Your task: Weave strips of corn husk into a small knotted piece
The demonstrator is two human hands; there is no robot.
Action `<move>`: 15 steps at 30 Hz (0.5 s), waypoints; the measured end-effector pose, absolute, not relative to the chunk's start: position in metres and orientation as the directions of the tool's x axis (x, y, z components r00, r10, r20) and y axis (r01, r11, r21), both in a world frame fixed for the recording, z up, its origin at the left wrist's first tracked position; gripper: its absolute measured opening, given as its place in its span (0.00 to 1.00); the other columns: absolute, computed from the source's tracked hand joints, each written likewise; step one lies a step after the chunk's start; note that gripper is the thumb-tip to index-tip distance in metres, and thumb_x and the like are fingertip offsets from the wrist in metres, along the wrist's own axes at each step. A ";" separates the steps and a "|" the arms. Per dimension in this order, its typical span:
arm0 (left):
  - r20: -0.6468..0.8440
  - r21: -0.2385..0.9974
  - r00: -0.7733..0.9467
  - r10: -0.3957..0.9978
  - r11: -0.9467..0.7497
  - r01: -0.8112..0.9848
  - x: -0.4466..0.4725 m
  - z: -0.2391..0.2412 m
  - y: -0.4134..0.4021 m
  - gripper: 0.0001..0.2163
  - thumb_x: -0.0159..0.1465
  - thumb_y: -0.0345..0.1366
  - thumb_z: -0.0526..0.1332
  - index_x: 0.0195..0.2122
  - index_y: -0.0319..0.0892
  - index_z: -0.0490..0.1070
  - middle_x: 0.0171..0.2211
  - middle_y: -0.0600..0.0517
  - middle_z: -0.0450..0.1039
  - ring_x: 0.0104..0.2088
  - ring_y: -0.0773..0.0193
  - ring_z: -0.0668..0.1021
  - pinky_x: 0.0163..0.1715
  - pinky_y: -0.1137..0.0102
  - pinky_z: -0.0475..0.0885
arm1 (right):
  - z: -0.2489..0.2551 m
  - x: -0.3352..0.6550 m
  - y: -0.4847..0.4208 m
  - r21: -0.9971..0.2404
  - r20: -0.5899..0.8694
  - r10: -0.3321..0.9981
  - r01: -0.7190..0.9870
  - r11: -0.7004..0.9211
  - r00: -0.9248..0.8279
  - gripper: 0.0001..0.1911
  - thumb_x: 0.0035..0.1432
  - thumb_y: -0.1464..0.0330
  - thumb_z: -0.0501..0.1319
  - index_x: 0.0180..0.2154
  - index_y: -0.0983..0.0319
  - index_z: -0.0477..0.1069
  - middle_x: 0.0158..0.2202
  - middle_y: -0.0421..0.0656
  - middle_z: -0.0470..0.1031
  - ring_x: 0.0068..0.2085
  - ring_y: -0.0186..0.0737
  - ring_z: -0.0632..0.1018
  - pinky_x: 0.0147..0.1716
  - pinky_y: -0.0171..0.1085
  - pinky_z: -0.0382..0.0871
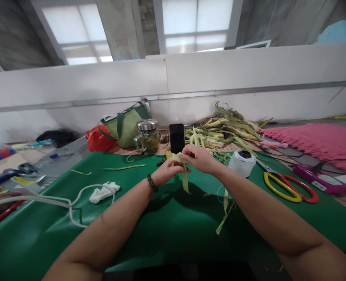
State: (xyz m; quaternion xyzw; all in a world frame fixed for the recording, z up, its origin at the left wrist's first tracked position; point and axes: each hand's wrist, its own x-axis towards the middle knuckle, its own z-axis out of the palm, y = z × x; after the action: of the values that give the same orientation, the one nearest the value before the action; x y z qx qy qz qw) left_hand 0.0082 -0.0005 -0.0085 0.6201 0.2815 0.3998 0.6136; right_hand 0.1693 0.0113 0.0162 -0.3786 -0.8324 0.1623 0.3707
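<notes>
Both my hands meet above the middle of the green mat (126,199), closed on a pale yellow-green strip of plant leaf (185,181). My left hand (167,172), with a dark bead bracelet (152,183) at its wrist, grips the strip from the left. From the right, my right hand (200,159) pinches its upper part with thumb and fingers. One end of the strip hangs down below the fingers. Just behind the hands stands an upright black phone (177,136). A white thread spool (242,163) sits to the right of my right hand.
Scissors (290,187) with yellow and red handles lie at right, near a purple device (320,178). Behind are a leaf pile (228,127), a glass mug (148,136) and a green bag (123,125). White cable (70,203) and crumpled tissue (104,192) lie at left.
</notes>
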 end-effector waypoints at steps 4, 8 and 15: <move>0.130 0.974 0.444 0.887 -0.029 -0.227 0.010 -0.010 0.000 0.17 0.51 0.46 0.67 0.33 0.36 0.73 0.29 0.51 0.74 0.28 0.67 0.76 0.35 0.69 0.73 | 0.014 0.167 0.007 -0.532 0.520 0.741 0.517 0.671 -0.425 0.04 0.53 0.69 0.57 0.28 0.62 0.66 0.23 0.38 0.67 0.25 0.32 0.66 0.26 0.31 0.57; 0.113 0.971 0.365 0.924 -0.025 -0.237 0.010 -0.011 0.003 0.19 0.50 0.49 0.67 0.30 0.37 0.71 0.25 0.55 0.71 0.23 0.72 0.72 0.31 0.71 0.73 | 0.015 0.167 0.007 -0.577 0.530 0.721 0.433 0.692 -0.446 0.06 0.54 0.71 0.54 0.34 0.63 0.68 0.29 0.42 0.73 0.30 0.34 0.71 0.30 0.33 0.62; 0.118 0.969 0.395 0.911 -0.020 -0.245 0.005 -0.004 0.003 0.20 0.49 0.49 0.68 0.34 0.37 0.73 0.32 0.48 0.76 0.32 0.64 0.78 0.38 0.68 0.73 | 0.016 0.170 0.010 -0.703 0.503 0.764 0.322 0.633 -0.403 0.11 0.52 0.64 0.59 0.36 0.64 0.68 0.30 0.43 0.75 0.30 0.36 0.74 0.31 0.35 0.67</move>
State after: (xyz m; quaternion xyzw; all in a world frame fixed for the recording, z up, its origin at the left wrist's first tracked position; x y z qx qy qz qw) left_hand 0.0053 0.0025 -0.0035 0.5476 0.3042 0.4582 0.6305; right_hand 0.1699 0.0103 0.0162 -0.3410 -0.7966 0.2589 0.4268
